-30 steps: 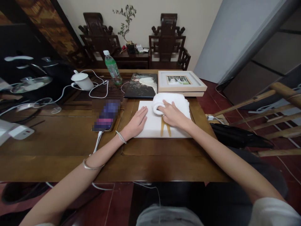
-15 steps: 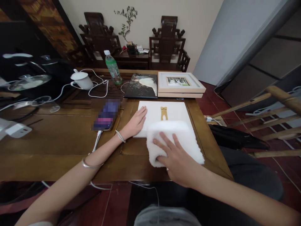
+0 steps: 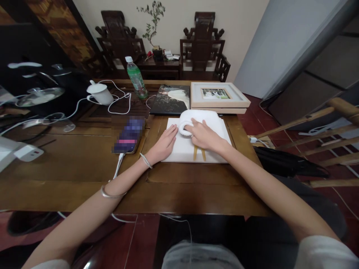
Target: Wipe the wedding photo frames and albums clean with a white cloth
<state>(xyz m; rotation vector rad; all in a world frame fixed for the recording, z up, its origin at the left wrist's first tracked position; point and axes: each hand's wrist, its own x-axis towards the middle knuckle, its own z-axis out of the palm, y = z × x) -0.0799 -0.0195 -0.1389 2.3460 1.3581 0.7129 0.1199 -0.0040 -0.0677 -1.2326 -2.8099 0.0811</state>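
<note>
A white board with a yellow-brown figure on it lies flat on the wooden table in front of me. Its left edge is under the fingers of my left hand, which lies flat with fingers stretched. My right hand grips a folded white towel and presses it on the far part of the board. The towel and hand cover the upper part of the figure; only its two leg-like strips show below.
Behind the board lie a dark picture panel and stacked pale frames. To the left are a phone on a charging cable, a green bottle, a white lidded cup, a clear cup and a pot.
My right hand has moved the towel away from me, from the board's near edge to its far part. The figure's lower strips now show. My left hand stays at the board's left edge.
</note>
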